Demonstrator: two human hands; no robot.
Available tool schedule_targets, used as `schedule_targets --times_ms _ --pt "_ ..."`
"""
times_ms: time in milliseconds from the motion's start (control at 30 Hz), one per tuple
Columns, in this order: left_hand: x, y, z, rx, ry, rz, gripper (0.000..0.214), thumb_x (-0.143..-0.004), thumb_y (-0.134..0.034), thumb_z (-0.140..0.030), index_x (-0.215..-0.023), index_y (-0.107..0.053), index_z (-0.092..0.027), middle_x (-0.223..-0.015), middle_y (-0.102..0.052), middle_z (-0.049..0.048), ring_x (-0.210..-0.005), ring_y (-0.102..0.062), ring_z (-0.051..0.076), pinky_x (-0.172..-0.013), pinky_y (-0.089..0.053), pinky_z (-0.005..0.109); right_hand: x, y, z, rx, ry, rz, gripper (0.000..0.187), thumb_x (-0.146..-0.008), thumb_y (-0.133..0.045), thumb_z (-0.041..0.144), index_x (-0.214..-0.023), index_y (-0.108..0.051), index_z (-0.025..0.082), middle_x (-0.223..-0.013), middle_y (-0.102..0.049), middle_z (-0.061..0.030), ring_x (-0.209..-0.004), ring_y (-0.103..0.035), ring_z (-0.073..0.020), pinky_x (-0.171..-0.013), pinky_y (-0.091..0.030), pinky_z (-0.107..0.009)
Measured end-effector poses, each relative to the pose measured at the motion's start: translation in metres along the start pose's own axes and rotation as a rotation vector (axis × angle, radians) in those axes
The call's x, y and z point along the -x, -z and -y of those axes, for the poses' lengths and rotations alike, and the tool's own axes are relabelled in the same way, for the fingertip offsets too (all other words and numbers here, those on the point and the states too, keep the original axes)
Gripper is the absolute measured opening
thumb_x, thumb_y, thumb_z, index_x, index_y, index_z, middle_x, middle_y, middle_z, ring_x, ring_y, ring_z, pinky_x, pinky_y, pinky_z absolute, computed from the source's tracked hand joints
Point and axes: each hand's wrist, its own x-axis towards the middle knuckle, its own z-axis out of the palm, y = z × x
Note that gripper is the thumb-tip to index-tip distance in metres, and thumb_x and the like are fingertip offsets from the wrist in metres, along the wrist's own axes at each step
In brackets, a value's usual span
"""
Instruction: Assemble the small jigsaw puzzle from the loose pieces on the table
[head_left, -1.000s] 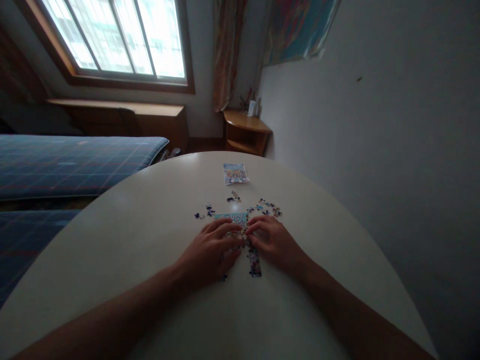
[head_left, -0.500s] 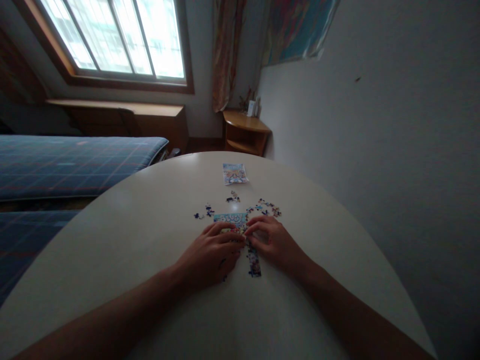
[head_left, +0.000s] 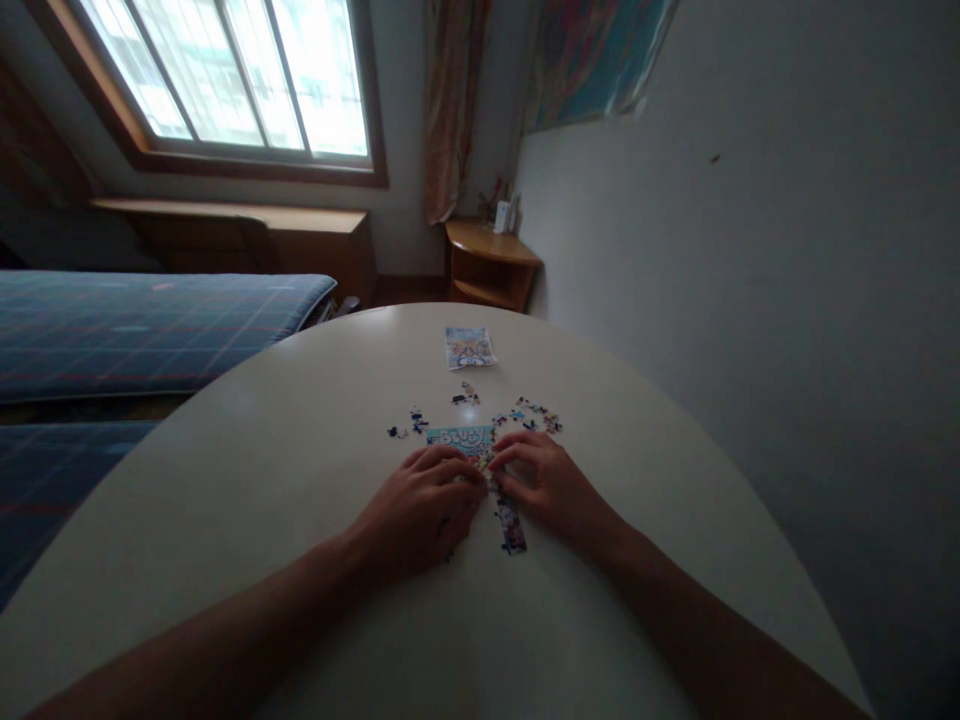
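A partly joined jigsaw puzzle, with light lettering on a blue top, lies on the white table. My left hand rests over its lower part, fingers stretched across it and hiding much of it. At the puzzle's right edge, my right hand has thumb and forefinger pinched close together at the upper end of a narrow strip of joined jigsaw pieces. The strip slants down and to the right, below the fingertips. Both hands' fingertips nearly meet there; whether the strip and the puzzle interlock is hidden.
Loose jigsaw pieces lie in small groups: at the left, beyond the puzzle and at the right. A printed picture sheet lies farther back on the round table. A wall runs along the right.
The lower end of the strip has swung slightly to the right. My left fingers have drawn back a little, showing more of the puzzle. My right hand has barely moved.
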Motion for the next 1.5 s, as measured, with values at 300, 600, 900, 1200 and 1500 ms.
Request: schedule_targets --times_ms 300,600,900,1200,1500 --pt "0.001 -0.001 0.004 -0.048 0.242 -0.103 0.023 -0.087 -0.057 -0.015 -0.106 -0.066 -0.022 -0.116 -0.068 0.0057 -0.11 -0.06 0.024 -0.098 -0.05 0.046 0.003 0.006 0.003 0.012 0.005 0.031 0.017 -0.08 -0.065 0.014 -0.092 -0.071 0.025 -0.111 -0.067 -0.0034 -0.11 -0.059 -0.0204 -0.102 -0.04 -0.041" --pt "0.004 -0.006 0.008 -0.067 0.264 -0.01 0.037 -0.085 -0.058 -0.02 -0.121 -0.062 -0.024 -0.134 -0.06 0.0047 -0.125 -0.052 0.025 -0.108 -0.044 0.047 0.006 0.022 0.002 0.192 0.144 0.19 0.042 -0.08 -0.061 0.018 -0.122 -0.062 0.025 -0.135 -0.056 -0.0077 -0.13 -0.046 -0.0239 -0.111 -0.032 -0.045" --pt "0.003 -0.007 0.009 -0.078 0.259 0.008 0.033 -0.088 -0.056 -0.019 -0.12 -0.063 -0.024 -0.133 -0.06 0.005 -0.124 -0.052 0.026 -0.107 -0.045 0.049 0.007 0.02 0.001 0.256 0.159 0.208 0.046 -0.082 -0.061 0.025 -0.128 -0.058 0.025 -0.14 -0.052 -0.0086 -0.134 -0.042 -0.024 -0.113 -0.029 -0.045" --pt "0.003 -0.006 0.01 -0.065 0.257 0.005 0.031 -0.09 -0.055 -0.019 -0.12 -0.062 -0.024 -0.132 -0.06 0.005 -0.124 -0.053 0.025 -0.107 -0.045 0.049 0.007 0.019 -0.001 0.252 0.173 0.193 0.045 -0.082 -0.064 0.029 -0.126 -0.058 0.024 -0.139 -0.053 -0.0091 -0.134 -0.043 -0.0249 -0.112 -0.03 -0.046" --pt "0.001 -0.005 0.012 0.041 0.307 -0.074 0.036 -0.084 -0.047 -0.007 -0.111 -0.064 -0.023 -0.128 -0.062 0.0049 -0.121 -0.054 0.023 -0.106 -0.045 0.048 0.003 0.017 0.001 0.194 0.161 0.095 0.038 -0.082 -0.066 0.029 -0.119 -0.062 0.023 -0.128 -0.061 -0.0078 -0.124 -0.051 -0.023 -0.109 -0.035 -0.044"
